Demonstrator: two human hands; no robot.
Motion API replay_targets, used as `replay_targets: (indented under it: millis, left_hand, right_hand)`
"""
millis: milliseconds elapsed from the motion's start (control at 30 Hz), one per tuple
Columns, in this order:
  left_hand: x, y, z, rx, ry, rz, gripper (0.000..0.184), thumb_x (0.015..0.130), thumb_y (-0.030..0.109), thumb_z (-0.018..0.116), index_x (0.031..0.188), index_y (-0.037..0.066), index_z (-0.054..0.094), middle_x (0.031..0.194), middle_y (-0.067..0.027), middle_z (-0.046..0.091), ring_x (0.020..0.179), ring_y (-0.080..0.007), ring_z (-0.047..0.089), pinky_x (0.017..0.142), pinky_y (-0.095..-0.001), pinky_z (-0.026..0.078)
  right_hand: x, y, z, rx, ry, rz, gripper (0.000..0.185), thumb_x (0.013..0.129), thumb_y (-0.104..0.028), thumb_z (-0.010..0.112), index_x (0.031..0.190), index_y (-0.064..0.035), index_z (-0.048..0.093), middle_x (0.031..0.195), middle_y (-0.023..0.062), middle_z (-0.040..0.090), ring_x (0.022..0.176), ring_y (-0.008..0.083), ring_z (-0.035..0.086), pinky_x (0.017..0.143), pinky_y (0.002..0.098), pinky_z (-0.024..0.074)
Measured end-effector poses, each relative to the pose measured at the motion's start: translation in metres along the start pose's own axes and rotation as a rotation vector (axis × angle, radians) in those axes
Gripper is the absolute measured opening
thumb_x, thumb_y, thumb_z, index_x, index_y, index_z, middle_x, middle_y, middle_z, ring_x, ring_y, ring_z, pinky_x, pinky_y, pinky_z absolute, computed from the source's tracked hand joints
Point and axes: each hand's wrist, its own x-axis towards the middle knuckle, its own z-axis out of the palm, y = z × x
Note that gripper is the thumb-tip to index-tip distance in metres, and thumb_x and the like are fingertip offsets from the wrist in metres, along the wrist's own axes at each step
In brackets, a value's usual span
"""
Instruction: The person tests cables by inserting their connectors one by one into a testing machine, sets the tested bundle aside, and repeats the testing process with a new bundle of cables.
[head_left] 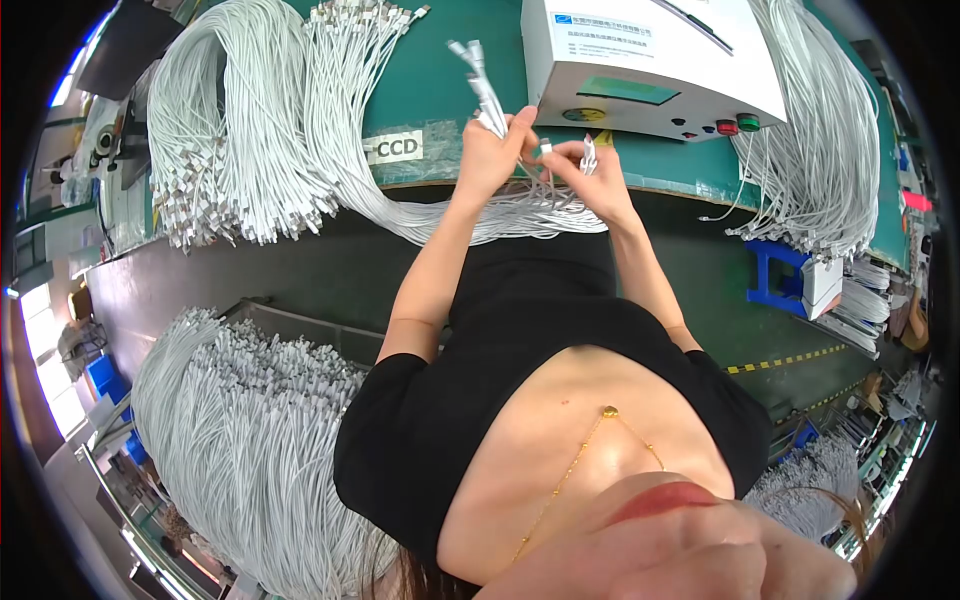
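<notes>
My left hand (490, 160) is closed round several white USB cables (485, 95), whose plug ends stick up above the fingers. Beside it, my right hand (597, 187) pinches a white cable with a small plug (546, 147) between thumb and finger. More white cable ends (589, 155) show at the fingers of that hand. Both hands are above the front edge of the green table, just before a white tester box (650, 65). From under them a bundle of white cables (450, 222) runs left along the edge.
Thick cable bundles lie on the green table (440, 95) at left (225, 110) and right (815, 120). A "CCD" label (396, 147) is stuck near its edge. A large cable heap (250, 440) rests behind on the left. A blue stool (775, 275) stands at right.
</notes>
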Motion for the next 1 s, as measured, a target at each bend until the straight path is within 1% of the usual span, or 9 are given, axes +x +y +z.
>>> replay_targets:
  millis: [33,67,167,400,467,567,667,867,1000]
  left_hand:
    - [0.001,0.001,-0.002,-0.012,-0.019,-0.086,0.025,0.084,0.020,0.060,0.075,-0.002,0.065,0.054,-0.0046,0.058,0.042,-0.0064,0.050,0.037,-0.0202,0.035]
    - [0.001,0.001,-0.003,-0.011,-0.022,-0.086,0.025,0.084,0.020,0.060,0.075,-0.002,0.065,0.054,-0.0046,0.058,0.042,-0.0064,0.050,0.037,-0.0202,0.035]
    - [0.002,-0.001,-0.009,-0.098,-0.261,-0.074,0.023,0.083,0.019,0.061,0.090,-0.002,0.067,0.059,-0.0043,0.061,0.045,-0.0046,0.051,0.037,-0.0176,0.033]
    - [0.003,0.002,-0.009,0.157,-0.236,-0.066,0.016,0.082,0.012,0.063,0.087,-0.003,0.066,0.070,-0.0062,0.063,0.055,-0.0066,0.055,0.044,-0.0177,0.040]
    - [0.003,0.001,-0.012,-0.001,-0.319,-0.094,0.015,0.080,0.008,0.063,0.087,-0.005,0.066,0.073,-0.0088,0.065,0.060,-0.0093,0.058,0.049,-0.0195,0.047]
    - [0.002,0.005,-0.017,0.010,-0.404,-0.090,0.016,0.081,0.008,0.061,0.088,-0.006,0.065,0.076,-0.0111,0.065,0.063,-0.0117,0.060,0.053,-0.0217,0.050]
    - [0.004,-0.001,-0.022,0.003,-0.376,-0.085,0.018,0.083,0.007,0.059,0.091,-0.008,0.064,0.080,-0.0137,0.065,0.066,-0.0139,0.061,0.054,-0.0225,0.050]
    - [0.005,-0.001,-0.016,-0.157,-0.348,-0.088,0.025,0.085,0.010,0.058,0.102,-0.008,0.057,0.082,-0.0145,0.063,0.072,-0.0173,0.062,0.060,-0.0242,0.052]
    - [0.002,-0.001,-0.012,-0.514,-0.266,-0.090,0.030,0.087,0.010,0.056,0.110,-0.008,0.049,0.084,-0.0144,0.061,0.085,-0.0232,0.063,0.066,-0.0279,0.054]
  right_hand:
    - [0.003,0.011,-0.004,0.036,0.034,0.007,0.020,0.081,-0.017,0.062,0.082,0.0027,0.065,0.062,-0.0002,0.058,0.055,0.0059,0.047,0.048,0.0233,0.0357]
    - [0.003,0.013,-0.008,0.037,0.037,0.006,0.020,0.081,-0.017,0.062,0.082,0.0027,0.065,0.062,-0.0002,0.058,0.055,0.0059,0.047,0.048,0.0233,0.0357]
    - [0.002,0.013,-0.011,0.145,0.039,0.098,0.018,0.080,-0.016,0.063,0.082,0.0019,0.065,0.061,-0.0009,0.056,0.050,0.0020,0.039,0.044,0.0201,0.0264]
    - [0.003,0.022,-0.007,0.047,0.079,-0.059,0.018,0.080,-0.016,0.063,0.080,0.0018,0.065,0.058,-0.0007,0.055,0.050,0.0018,0.039,0.044,0.0191,0.0271]
    - [0.000,0.016,-0.013,0.159,-0.003,0.082,0.019,0.080,-0.016,0.063,0.081,0.0031,0.065,0.058,0.0001,0.055,0.048,0.0028,0.039,0.044,0.0193,0.0268]
    - [-0.003,0.020,-0.016,0.283,-0.015,0.125,0.020,0.080,-0.015,0.062,0.084,0.0046,0.064,0.060,0.0012,0.055,0.048,0.0037,0.038,0.044,0.0194,0.0265]
    - [-0.004,0.023,-0.017,0.461,0.036,0.111,0.021,0.081,-0.014,0.061,0.088,0.0056,0.064,0.062,0.0024,0.056,0.049,0.0041,0.037,0.045,0.0188,0.0261]
    - [0.000,0.022,-0.016,0.427,0.118,0.115,0.024,0.081,-0.015,0.061,0.091,0.0070,0.064,0.063,0.0020,0.056,0.050,0.0035,0.038,0.044,0.0181,0.0263]
    - [0.002,0.020,-0.017,0.421,0.158,0.130,0.024,0.081,-0.016,0.062,0.091,0.0062,0.064,0.064,0.0017,0.057,0.049,0.0029,0.038,0.042,0.0183,0.0258]
